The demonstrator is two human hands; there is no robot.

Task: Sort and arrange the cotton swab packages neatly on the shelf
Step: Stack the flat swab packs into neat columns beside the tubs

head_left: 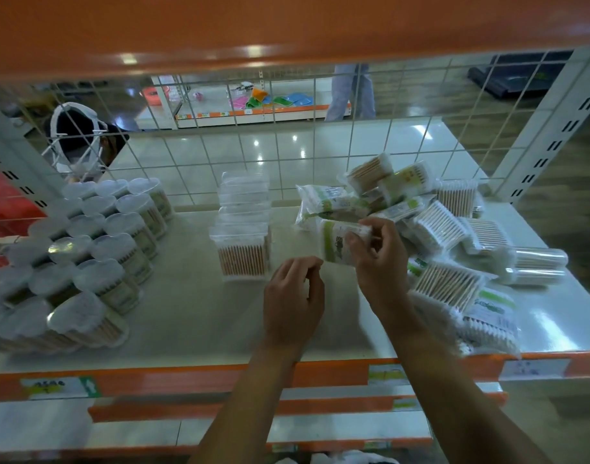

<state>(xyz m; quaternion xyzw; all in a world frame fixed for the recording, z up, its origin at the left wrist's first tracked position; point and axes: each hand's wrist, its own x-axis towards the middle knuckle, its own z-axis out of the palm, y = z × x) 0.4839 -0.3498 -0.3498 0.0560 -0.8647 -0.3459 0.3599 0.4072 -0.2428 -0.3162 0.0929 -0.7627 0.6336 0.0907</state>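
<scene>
My right hand (379,259) grips a white and green bag of cotton swabs (337,241) above the shelf (193,316), just left of a loose heap of swab packages (447,229). My left hand (292,296) hovers beside it with fingers curled, holding nothing. A neat row of square clear swab boxes (245,229) runs back from the shelf's middle. Several round clear swab tubs (86,256) stand in tidy rows on the left.
A white wire grid (287,145) closes the back of the shelf. An orange shelf (253,25) hangs overhead. The orange front edge (186,380) carries price labels. A person with a head camera strap (76,135) is behind the grid at left.
</scene>
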